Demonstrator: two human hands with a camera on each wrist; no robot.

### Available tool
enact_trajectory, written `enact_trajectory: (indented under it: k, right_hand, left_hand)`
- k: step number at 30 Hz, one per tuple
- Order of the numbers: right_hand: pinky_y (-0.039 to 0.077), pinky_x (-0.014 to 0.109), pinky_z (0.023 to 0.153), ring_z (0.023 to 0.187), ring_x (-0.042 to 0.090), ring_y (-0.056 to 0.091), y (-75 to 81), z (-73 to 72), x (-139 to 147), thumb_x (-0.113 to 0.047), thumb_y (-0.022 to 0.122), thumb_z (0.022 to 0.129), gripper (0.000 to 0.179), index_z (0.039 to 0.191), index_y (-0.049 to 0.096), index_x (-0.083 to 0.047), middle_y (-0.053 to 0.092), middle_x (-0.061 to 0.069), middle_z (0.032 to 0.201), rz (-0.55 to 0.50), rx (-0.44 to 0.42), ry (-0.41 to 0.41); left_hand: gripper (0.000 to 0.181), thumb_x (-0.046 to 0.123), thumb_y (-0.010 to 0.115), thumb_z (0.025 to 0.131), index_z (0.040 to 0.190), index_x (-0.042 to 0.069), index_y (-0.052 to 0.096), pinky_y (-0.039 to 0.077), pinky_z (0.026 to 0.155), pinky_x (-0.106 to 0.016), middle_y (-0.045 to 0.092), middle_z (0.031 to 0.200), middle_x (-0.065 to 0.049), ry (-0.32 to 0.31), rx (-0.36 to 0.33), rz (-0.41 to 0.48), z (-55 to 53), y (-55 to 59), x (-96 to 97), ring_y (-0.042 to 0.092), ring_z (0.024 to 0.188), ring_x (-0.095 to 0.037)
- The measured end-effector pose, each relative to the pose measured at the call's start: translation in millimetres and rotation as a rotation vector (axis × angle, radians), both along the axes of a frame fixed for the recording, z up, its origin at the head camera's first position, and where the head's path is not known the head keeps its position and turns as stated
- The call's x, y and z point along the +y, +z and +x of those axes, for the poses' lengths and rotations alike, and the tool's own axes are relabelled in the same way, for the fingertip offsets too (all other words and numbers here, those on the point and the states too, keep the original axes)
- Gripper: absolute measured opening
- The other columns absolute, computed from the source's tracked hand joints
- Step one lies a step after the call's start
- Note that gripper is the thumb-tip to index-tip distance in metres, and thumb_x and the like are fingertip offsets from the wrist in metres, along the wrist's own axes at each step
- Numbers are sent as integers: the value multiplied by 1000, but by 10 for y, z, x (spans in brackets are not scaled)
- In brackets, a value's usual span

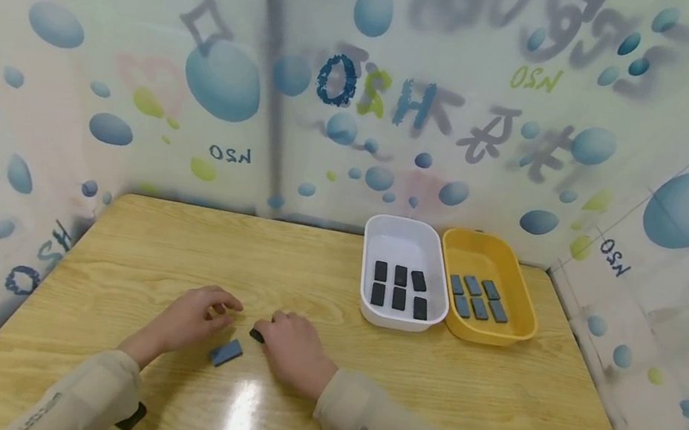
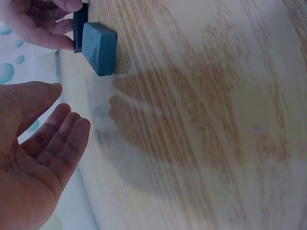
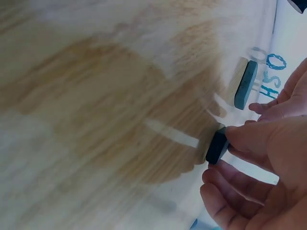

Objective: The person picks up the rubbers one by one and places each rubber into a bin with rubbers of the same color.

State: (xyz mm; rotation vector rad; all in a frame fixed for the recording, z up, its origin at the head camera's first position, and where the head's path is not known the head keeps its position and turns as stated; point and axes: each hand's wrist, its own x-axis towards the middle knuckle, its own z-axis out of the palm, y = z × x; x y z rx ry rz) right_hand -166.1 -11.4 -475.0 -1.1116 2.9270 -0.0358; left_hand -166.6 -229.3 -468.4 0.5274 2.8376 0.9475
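My right hand (image 1: 296,350) pinches a small black rectangular block (image 1: 258,335) between thumb and fingers, low over the table; the right wrist view shows this black block (image 3: 218,145) tilted in the fingertips. Just left of it, a blue-grey rectangular block (image 1: 226,353) lies on the wood, untouched. My left hand (image 1: 193,319) hovers beside the blue-grey block with loosely bent fingers and nothing in them. From the left wrist, the same blue-grey block (image 2: 99,49) appears in front of the black one, and the left hand (image 2: 38,148) has its palm turned up.
At the back right stands a white tray (image 1: 406,229) with several black blocks inside. Touching its right side is a yellow tray (image 1: 523,303) with several blue-grey blocks. A patterned wall (image 1: 321,189) borders the wooden table (image 1: 231,250). Some dark object (image 1: 131,417) shows beside the left sleeve.
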Motion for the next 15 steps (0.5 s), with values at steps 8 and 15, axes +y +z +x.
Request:
enact_trajectory:
  k: [8,15]
  right_hand:
    - [55,27,60,81,17,64,-39,10,-102,-21,61,96,16,111,65,-19,67,3,94,-20,22,-47]
    - [53,25,57,77,16,65,-55,5,-88,-17,62,95,14,109,65,-17,68,3,91,-59,45,-36]
  left_hand:
    - [22,10,64,93,115,12,69,55,75,-32,66,114,-6,-3,-2,-8,-15,9,15,64,96,-21]
    - [23,11,64,94,116,12,69,55,75,-33,66,116,-6,-6,-5,-5,-17,16,13,64,98,-22]
